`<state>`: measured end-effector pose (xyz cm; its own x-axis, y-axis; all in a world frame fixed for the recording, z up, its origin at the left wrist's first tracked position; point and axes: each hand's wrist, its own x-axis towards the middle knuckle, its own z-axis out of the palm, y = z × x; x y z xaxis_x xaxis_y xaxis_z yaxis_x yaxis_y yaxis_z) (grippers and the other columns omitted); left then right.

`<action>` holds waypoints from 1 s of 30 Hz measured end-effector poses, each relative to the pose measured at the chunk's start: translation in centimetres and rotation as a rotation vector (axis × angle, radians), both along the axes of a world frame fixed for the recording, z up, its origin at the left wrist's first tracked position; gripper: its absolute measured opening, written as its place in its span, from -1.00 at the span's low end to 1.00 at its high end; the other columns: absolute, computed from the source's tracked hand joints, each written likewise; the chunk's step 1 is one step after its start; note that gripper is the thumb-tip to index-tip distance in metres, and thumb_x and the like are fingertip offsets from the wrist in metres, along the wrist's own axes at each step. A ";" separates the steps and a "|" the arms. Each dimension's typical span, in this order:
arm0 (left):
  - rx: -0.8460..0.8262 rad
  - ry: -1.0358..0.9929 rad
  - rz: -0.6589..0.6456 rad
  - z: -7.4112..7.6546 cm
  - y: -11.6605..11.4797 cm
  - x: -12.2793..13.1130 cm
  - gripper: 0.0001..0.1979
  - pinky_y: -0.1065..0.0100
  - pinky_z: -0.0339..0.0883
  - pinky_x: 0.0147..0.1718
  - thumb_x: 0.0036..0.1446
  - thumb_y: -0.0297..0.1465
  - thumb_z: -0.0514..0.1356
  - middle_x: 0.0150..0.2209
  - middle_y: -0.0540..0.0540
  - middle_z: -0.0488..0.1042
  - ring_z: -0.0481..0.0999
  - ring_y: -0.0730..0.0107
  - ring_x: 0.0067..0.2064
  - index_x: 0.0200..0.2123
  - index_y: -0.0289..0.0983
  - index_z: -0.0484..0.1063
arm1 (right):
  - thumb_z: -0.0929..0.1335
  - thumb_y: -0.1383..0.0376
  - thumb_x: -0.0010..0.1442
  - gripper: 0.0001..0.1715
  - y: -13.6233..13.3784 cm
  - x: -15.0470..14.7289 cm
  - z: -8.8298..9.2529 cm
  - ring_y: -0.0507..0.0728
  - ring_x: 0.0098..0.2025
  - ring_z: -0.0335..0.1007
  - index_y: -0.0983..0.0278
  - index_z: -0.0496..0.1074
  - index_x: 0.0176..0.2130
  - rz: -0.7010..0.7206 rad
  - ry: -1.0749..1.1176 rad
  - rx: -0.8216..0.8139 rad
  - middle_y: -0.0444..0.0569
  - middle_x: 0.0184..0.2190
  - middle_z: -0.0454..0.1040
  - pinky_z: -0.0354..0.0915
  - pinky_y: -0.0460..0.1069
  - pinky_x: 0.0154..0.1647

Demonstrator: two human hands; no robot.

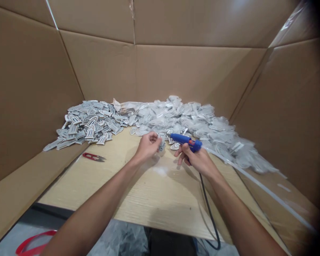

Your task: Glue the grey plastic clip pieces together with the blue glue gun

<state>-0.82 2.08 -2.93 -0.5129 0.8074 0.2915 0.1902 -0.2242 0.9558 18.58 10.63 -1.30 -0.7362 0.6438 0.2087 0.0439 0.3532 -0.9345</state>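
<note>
Between the thumb and fingers of my left hand [148, 145] is a small grey flat piece [162, 145], held just above the table. My right hand [196, 158] grips a blue glue gun [184, 139] with an orange-red part near its rear. Its nozzle points left, close to the grey piece; whether they touch I cannot tell. A black cord [208, 206] runs from the gun down over the table's front edge. Just behind the nozzle, a few white-and-grey arched pieces [175, 145] lie on the table.
Red thread snips [94, 156] lie at the left. Behind them rises a pile of grey window-shaped pieces [90, 122]. Pieces in clear plastic bags [181, 115] heap along the back and right. Cardboard walls [197, 71] enclose the wooden table [138, 199]. A red band [34, 241] shows below left.
</note>
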 end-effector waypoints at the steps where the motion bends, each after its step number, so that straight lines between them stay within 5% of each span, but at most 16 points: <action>1: 0.002 -0.001 -0.004 0.0 0.0 0.1 -0.75 0.45 0.30 -0.56 0.10 -0.24 0.31 -0.54 0.05 0.38 0.38 0.50 -0.55 -0.41 -0.25 0.32 | 0.29 -0.36 0.18 -0.22 -0.2 0.0 0.1 0.07 -0.56 0.49 0.29 0.48 -0.37 0.001 -0.019 0.003 0.08 -0.39 0.62 0.21 -0.07 -0.64; 16: -0.027 0.013 -0.038 0.2 -0.2 0.3 -0.77 0.46 0.20 -0.61 0.09 -0.28 0.31 -0.59 0.09 0.35 0.32 0.54 -0.62 -0.41 -0.24 0.32 | 0.30 -0.33 0.19 -0.22 -0.5 -0.2 0.2 0.04 -0.62 0.36 0.30 0.56 -0.40 0.006 -0.089 0.086 0.02 -0.60 0.55 0.19 -0.06 -0.60; 30: -0.023 0.104 -0.024 0.8 -0.8 0.5 -0.78 0.47 0.18 -0.54 0.11 -0.29 0.28 -0.57 0.07 0.35 0.32 0.54 -0.58 -0.43 -0.26 0.33 | 0.23 -0.34 0.20 -0.20 -0.6 -0.1 0.6 0.05 -0.63 0.29 0.20 0.38 -0.65 -0.072 -0.234 0.265 -0.05 -0.70 0.46 0.19 -0.04 -0.54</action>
<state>-0.36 1.32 -2.11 -0.4611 0.8263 0.3235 0.2836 -0.2082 0.9361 18.48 10.06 -0.71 -0.7385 0.6420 0.2060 0.2797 0.5697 -0.7728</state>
